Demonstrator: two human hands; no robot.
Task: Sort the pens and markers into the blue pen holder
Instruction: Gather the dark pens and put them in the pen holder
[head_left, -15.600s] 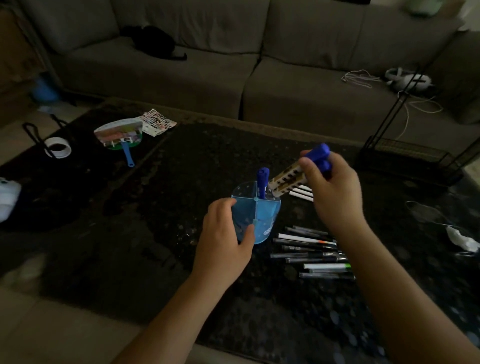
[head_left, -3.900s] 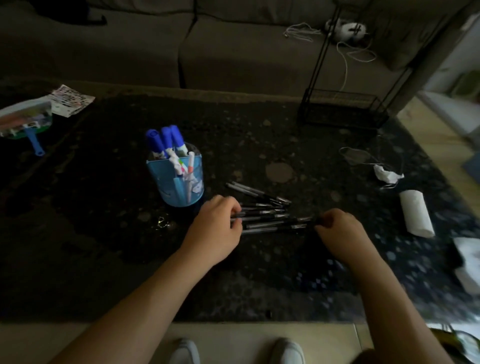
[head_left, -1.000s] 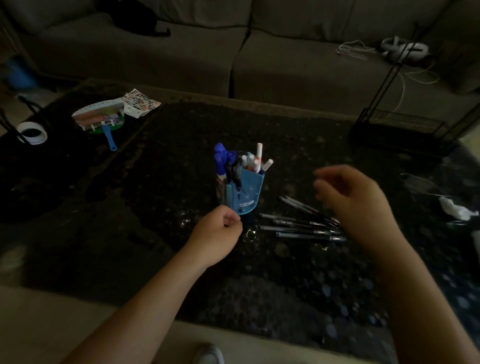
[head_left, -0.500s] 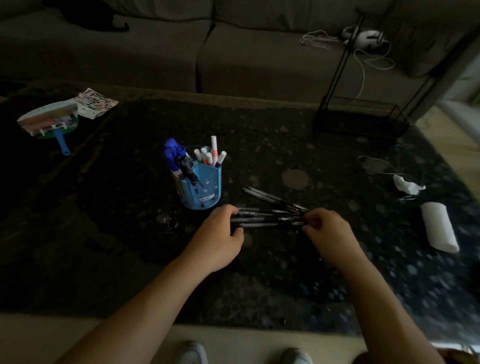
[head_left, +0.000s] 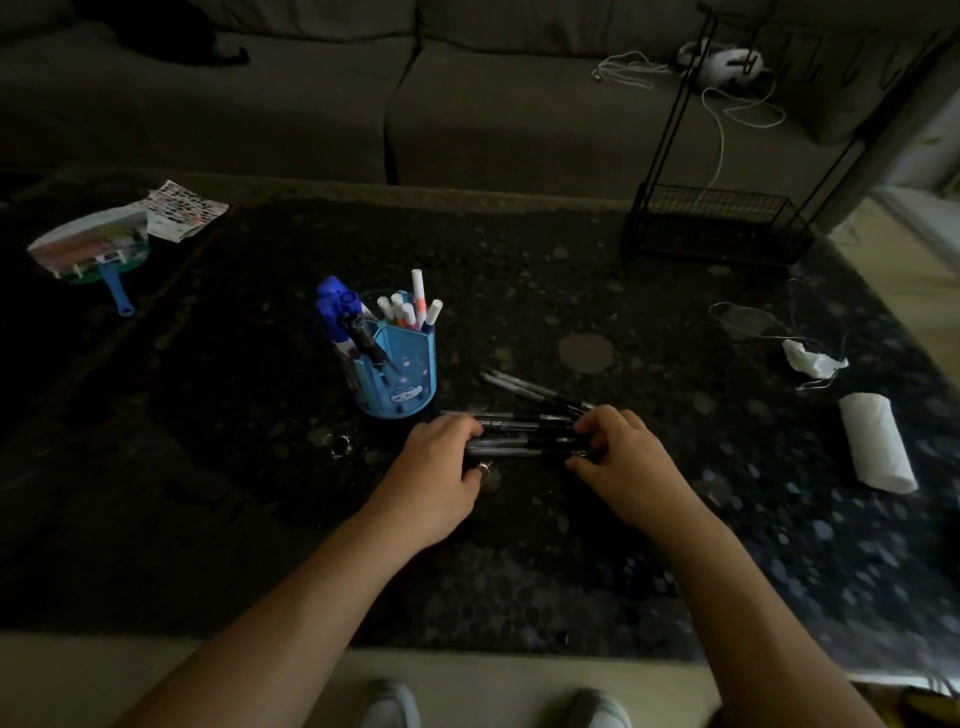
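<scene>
The blue pen holder (head_left: 402, 382) stands on the dark speckled table (head_left: 519, 291). It holds blue-capped markers (head_left: 335, 304), white thin markers (head_left: 410, 306) and a black pen. Just right of it lies a bunch of several black pens (head_left: 519, 434), side by side. My left hand (head_left: 434, 475) grips the bunch at its left end and my right hand (head_left: 618, 454) grips it at the right end. Two more black pens (head_left: 530, 389) lie slanted just behind the bunch, apart from both hands.
A black wire rack (head_left: 717, 218) stands at the far right. A white paper roll (head_left: 875, 441), a crumpled tissue (head_left: 810, 358) and a thin wire lie on the right. A hand fan (head_left: 91, 249) and a printed card (head_left: 182, 208) lie at the far left. A sofa runs behind.
Both hands have closed in on the ends of the pen bunch, pressing the pens closer together. The holder has not moved.
</scene>
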